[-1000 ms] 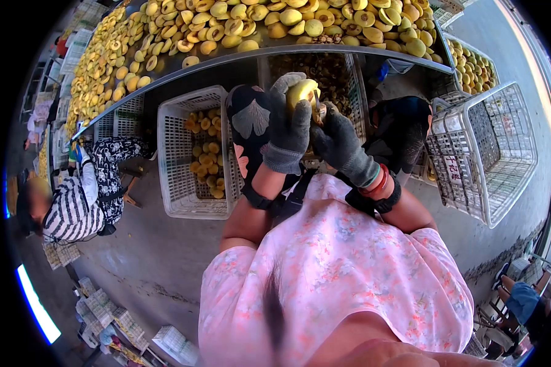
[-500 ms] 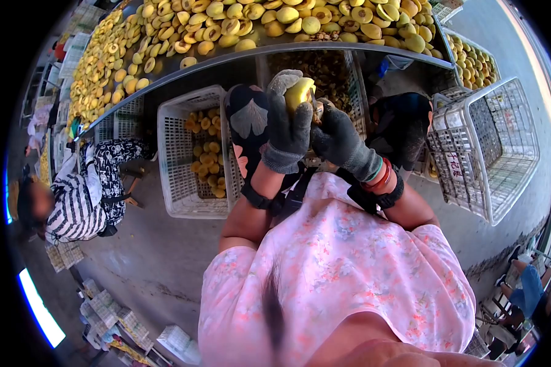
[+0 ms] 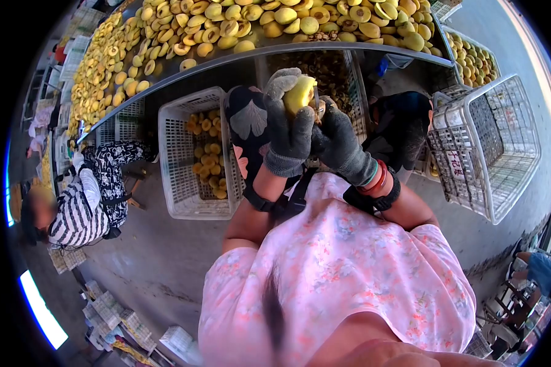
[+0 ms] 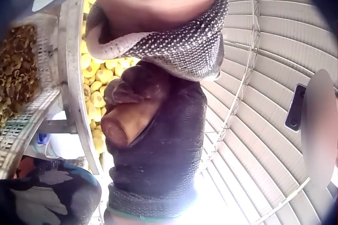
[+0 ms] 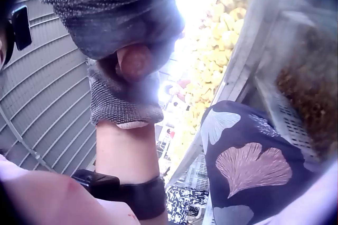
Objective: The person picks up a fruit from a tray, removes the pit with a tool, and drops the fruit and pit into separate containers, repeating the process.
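In the head view, the gloved left hand (image 3: 288, 125) holds a yellow fruit (image 3: 299, 95) between thumb and fingers. Close against it, the gloved right hand (image 3: 341, 142) grips a small tool, whose metal part (image 3: 316, 105) meets the fruit's right side. Both wrist views show the tool's rounded wooden handle (image 4: 125, 125) (image 5: 135, 62) sticking out of the right hand's curled fingers (image 5: 127, 22). The fruit itself is hidden in the wrist views.
A metal-edged table (image 3: 226, 59) heaped with yellow fruit halves crosses the front. Below it stands a crate of brown scraps (image 3: 354, 73). A white crate with fruit halves (image 3: 196, 208) is on the left, a tilted crate (image 3: 496, 211) on the right. Another person (image 3: 79, 211) sits far left.
The fruit and both hands have shifted slightly left and turned a little, still close together. The seated person at far left has moved their arms.
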A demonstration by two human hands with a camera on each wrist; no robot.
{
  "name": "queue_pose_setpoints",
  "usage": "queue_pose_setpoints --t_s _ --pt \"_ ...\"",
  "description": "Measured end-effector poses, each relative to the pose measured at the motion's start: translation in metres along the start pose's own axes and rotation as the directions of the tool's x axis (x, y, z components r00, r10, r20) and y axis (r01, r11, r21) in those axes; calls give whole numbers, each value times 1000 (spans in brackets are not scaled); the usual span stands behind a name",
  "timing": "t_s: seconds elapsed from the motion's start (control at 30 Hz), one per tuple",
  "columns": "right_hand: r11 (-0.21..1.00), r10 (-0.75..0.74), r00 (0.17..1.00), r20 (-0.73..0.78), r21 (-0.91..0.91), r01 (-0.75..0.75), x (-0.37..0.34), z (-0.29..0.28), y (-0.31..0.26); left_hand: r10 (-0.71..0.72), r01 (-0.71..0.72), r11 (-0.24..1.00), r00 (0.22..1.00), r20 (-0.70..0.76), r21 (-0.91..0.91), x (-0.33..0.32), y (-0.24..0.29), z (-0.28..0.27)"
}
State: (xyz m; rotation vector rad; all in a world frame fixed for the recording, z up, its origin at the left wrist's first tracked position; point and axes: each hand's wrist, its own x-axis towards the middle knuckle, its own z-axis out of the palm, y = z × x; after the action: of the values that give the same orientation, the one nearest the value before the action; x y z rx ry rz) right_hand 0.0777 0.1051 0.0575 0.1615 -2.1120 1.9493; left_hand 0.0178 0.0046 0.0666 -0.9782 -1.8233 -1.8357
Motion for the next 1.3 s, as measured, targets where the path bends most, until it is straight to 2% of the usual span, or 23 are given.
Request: queue_pose_setpoints --t_s 0.03,0.13,0.23,0.33,0.43,0.53,0.63,0.73,0.83,0.93,1.03,1.07,1.13,1.23,1.3 --pt "1000 4 1000 -14 10 -4 0 1 -2 12 -12 1000 1000 14 -18 1 0 -1" --pt "993 -106 994 -17 -51 105 7 -1 -5 23 -21 998 999 49 -57 2 -5 -3" --pt "997 59 993 102 -63 -52 5 -9 -10 1 0 1000 998 67 -26 3 -4 -5" --pt "998 40 991 127 -43 -35 6 -13 -14 -18 20 1000 998 67 -22 7 -3 -5" --pt "983 87 992 91 -169 -70 5 -13 -6 -15 15 1000 998 66 -8 5 -7 -5" --pt "992 24 991 134 -123 -8 7 -13 -4 -50 48 999 996 80 24 5 -7 -7" --pt "948 -13 997 74 -316 36 10 -10 -9 -77 75 997 993 86 26 7 -6 -8" --pt "961 37 988 150 -275 5 9 -11 -5 -93 92 996 992 82 14 7 -8 -8" --pt "887 132 982 133 -458 -57 11 -8 -1 -119 119 993 991 62 6 6 -9 -7" --pt "953 126 977 170 -295 -71 12 -9 6 -143 142 989 989 38 32 3 -10 -5" --pt "996 64 995 83 -68 -58 12 -4 16 -121 119 990 992 28 69 1 -16 -5" --pt "979 112 992 66 -177 -99 11 -4 15 -107 104 991 994 29 81 1 -17 -5" --pt "905 200 980 15 -386 -179 14 -3 -4 -164 162 985 986 32 66 2 -15 -6" --pt "950 129 986 104 -299 -92 15 -7 -3 -196 194 978 980 33 72 0 -16 -8" --pt "984 180 968 176 -34 -177 13 -9 6 -185 182 980 982 28 81 -2 -18 -8"
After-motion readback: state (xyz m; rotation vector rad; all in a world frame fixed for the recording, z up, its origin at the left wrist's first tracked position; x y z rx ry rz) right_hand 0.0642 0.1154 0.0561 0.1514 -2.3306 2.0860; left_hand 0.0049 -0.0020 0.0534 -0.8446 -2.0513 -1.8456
